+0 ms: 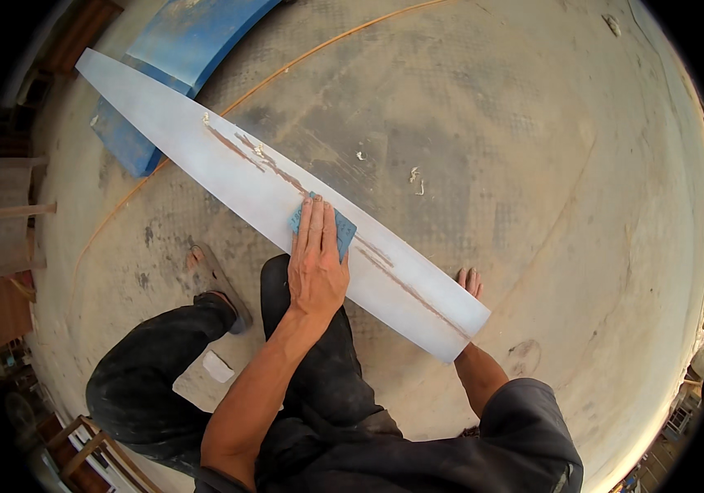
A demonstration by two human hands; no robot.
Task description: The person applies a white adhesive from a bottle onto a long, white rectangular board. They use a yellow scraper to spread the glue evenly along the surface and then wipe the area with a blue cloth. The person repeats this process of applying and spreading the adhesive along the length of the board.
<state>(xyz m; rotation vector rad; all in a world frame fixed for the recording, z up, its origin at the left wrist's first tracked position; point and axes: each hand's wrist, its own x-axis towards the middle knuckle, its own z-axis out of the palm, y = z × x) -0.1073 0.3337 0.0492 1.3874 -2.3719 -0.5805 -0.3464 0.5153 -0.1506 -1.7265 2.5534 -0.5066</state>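
A long white-painted board (270,197) runs slantwise from the far left to the near right, with brown streaks (405,287) where the white coat is worn or cut through. Pressed on its middle, my left hand (317,263) lies with its fingers close together over a blue-green sheet of sandpaper (344,232). My right arm passes beneath the board's near right end. Only the fingers of my right hand (470,283) show past the far edge, seemingly holding the board from below; the palm is hidden.
Under the board's far left end sits a blue curved piece (196,41). An orange cord (319,48) crosses the concrete floor. White scraps (415,177) lie beyond the board, and a whitish block (218,366) is near my left leg. Wooden furniture (11,209) stands at the left.
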